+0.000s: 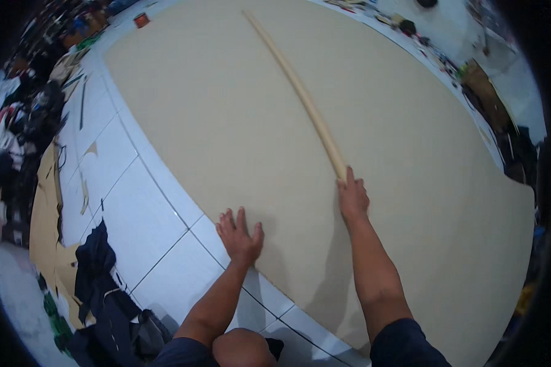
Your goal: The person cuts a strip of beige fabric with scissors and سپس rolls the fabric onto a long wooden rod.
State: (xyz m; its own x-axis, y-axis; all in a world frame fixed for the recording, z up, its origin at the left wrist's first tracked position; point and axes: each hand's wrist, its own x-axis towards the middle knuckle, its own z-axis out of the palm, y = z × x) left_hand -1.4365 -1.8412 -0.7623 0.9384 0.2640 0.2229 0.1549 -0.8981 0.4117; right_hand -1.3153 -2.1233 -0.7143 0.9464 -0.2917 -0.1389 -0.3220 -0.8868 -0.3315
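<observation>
A wide beige sheet (226, 110), fabric or thin board, lies spread over the floor before me. On it rests a long cardboard-coloured tube (309, 104), running from the far edge down toward me. My right hand (353, 199) is wrapped round the tube's near end, with one finger stretched along it. My left hand (240, 237) hovers over or rests on the sheet's left edge, its fingers spread and nothing in them. Whether its palm touches the sheet I cannot tell.
White floor tiles (159, 238) show along the sheet's left side. Dark cloth (98, 269) and brown cut pieces (46, 202) lie farther left. A small red tin (141, 20) stands by the far left edge. Assorted items line the white wall (447, 37) at right.
</observation>
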